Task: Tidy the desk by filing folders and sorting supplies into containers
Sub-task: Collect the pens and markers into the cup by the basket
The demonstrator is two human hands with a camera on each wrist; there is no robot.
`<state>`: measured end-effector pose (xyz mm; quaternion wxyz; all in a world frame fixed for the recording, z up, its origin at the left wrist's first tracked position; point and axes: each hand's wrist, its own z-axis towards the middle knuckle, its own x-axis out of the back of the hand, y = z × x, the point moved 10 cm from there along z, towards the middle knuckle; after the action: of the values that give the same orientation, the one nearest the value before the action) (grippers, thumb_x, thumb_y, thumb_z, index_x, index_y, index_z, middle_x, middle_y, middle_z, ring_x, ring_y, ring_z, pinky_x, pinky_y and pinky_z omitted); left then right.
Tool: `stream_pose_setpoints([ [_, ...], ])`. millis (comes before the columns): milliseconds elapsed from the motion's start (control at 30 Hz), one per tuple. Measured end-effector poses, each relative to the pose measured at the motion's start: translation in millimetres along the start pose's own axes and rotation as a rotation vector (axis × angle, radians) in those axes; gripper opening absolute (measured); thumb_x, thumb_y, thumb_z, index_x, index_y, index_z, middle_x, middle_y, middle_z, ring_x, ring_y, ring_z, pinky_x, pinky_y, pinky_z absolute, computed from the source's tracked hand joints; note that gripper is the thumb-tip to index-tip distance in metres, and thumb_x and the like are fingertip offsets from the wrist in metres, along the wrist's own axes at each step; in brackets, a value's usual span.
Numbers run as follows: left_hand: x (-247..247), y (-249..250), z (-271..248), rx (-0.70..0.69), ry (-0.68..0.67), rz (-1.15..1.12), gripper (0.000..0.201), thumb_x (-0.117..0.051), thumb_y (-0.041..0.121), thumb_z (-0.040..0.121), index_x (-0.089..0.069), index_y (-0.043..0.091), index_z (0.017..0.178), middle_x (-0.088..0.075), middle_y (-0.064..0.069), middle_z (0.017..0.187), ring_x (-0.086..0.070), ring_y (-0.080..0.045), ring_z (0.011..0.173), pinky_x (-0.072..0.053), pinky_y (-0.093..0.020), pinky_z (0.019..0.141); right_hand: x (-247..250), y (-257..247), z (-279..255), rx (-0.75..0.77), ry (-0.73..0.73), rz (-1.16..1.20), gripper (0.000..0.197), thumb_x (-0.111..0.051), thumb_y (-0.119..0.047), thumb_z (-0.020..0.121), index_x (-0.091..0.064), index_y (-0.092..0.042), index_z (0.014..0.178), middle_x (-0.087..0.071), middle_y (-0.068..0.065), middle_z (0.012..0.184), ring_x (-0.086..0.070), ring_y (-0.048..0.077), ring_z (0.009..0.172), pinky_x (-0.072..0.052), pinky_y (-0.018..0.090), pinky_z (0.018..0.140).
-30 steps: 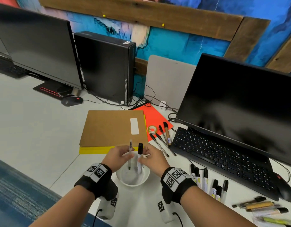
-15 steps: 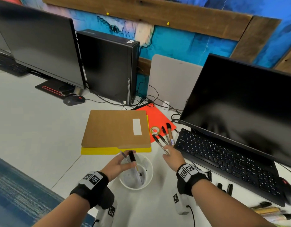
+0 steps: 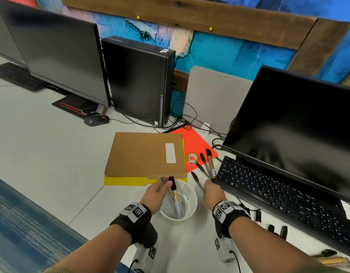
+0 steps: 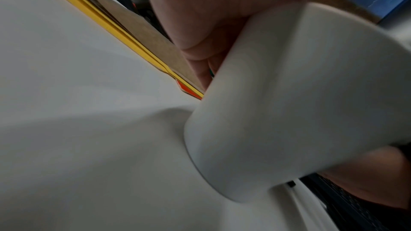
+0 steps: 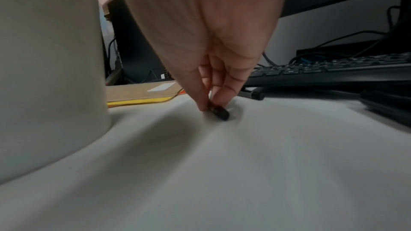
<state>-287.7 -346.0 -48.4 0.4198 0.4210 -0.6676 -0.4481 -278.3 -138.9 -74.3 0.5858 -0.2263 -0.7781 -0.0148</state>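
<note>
A white cup [image 3: 190, 208] stands on the desk in front of me, seen close up in the left wrist view as the cup [image 4: 289, 111]. My left hand [image 3: 156, 194] rests at its rim and holds a thin clear pen [image 3: 162, 180] and a black-capped marker [image 3: 175, 196] that stand slanted in the cup. My right hand [image 3: 212, 193] is to the right of the cup and pinches the near end of a black pen [image 3: 196, 182] lying on the desk. The right wrist view shows the fingertips [image 5: 201, 104] closed on that pen [image 5: 220, 112].
Brown folder [image 3: 144, 154] lies on a yellow one [image 3: 128, 181], an orange folder [image 3: 197, 144] beside them. A tape roll [image 3: 192, 159] and more pens [image 3: 206, 166] lie beyond my right hand. Keyboard [image 3: 278, 198] and monitor [image 3: 298, 131] at right; markers [image 3: 276, 229] near the front.
My right hand let go of the pens at the cup, moved right and pinched a black pen on the desk. My left hand stayed at the cup holding the pen and marker.
</note>
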Motion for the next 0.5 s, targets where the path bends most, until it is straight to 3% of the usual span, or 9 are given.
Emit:
stream_pose_setpoints([
  [100,-5.0,-2.6,10.2,0.007,-0.015,0.017,0.014,-0.048,0.028,0.096,-0.059,0.027,0.105,-0.064,0.001,0.107,-0.056,-0.017,0.109,-0.036,-0.026,0.093,8.9,9.0,0.2,-0.076,0.028,0.273,0.035,-0.047,-0.002,0.086,-0.051,-0.006,0.120,-0.063,0.016,0.111,-0.060,0.030,0.104,-0.050,0.031,0.088],
  [167,-7.7,-2.2,14.7,0.011,-0.021,0.024,0.017,-0.048,0.029,0.096,-0.059,0.026,0.108,-0.064,0.000,0.110,-0.055,-0.016,0.109,-0.036,-0.027,0.095,21.1,8.4,0.8,-0.067,0.059,0.505,0.034,-0.051,-0.002,0.085,-0.055,-0.007,0.117,-0.062,0.011,0.099,-0.060,0.024,0.091,-0.050,0.029,0.084],
  [233,-9.6,-2.2,17.6,0.017,-0.028,0.023,0.019,-0.048,0.030,0.096,-0.059,0.025,0.110,-0.063,-0.001,0.112,-0.054,-0.015,0.110,-0.035,-0.027,0.095,41.6,-0.1,-2.0,-0.001,0.102,0.712,0.020,-0.056,-0.001,0.083,-0.061,-0.009,0.100,-0.059,0.005,0.085,-0.058,0.019,0.080,-0.053,0.034,0.083],
  [300,-12.1,-1.2,18.5,0.011,-0.040,0.008,0.017,-0.048,0.029,0.096,-0.059,0.025,0.109,-0.062,-0.001,0.111,-0.053,-0.015,0.109,-0.034,-0.026,0.095,63.5,-8.8,-9.1,0.059,0.135,0.881,0.015,-0.059,0.003,0.080,-0.058,-0.012,0.078,-0.055,0.002,0.071,-0.056,0.016,0.066,-0.055,0.030,0.068],
  [367,-12.1,0.3,19.3,0.001,-0.046,0.003,0.015,-0.048,0.027,0.096,-0.058,0.025,0.107,-0.062,-0.001,0.110,-0.053,-0.015,0.110,-0.033,-0.026,0.095,76.4,-21.6,-13.8,0.118,0.121,0.985,0.021,-0.059,0.006,0.080,-0.055,-0.013,0.072,-0.053,0.001,0.065,-0.055,0.014,0.059,-0.051,0.024,0.058],
  [500,-13.2,0.7,23.6,0.000,-0.060,0.039,0.020,-0.049,0.028,0.096,-0.061,0.020,0.110,-0.063,-0.004,0.114,-0.054,-0.016,0.110,-0.033,-0.027,0.095,77.8,-41.0,-21.1,0.199,0.056,0.992,0.020,-0.063,0.001,0.082,-0.053,-0.012,0.070,-0.061,0.004,0.064,-0.060,0.014,0.060,-0.052,0.022,0.057],
])
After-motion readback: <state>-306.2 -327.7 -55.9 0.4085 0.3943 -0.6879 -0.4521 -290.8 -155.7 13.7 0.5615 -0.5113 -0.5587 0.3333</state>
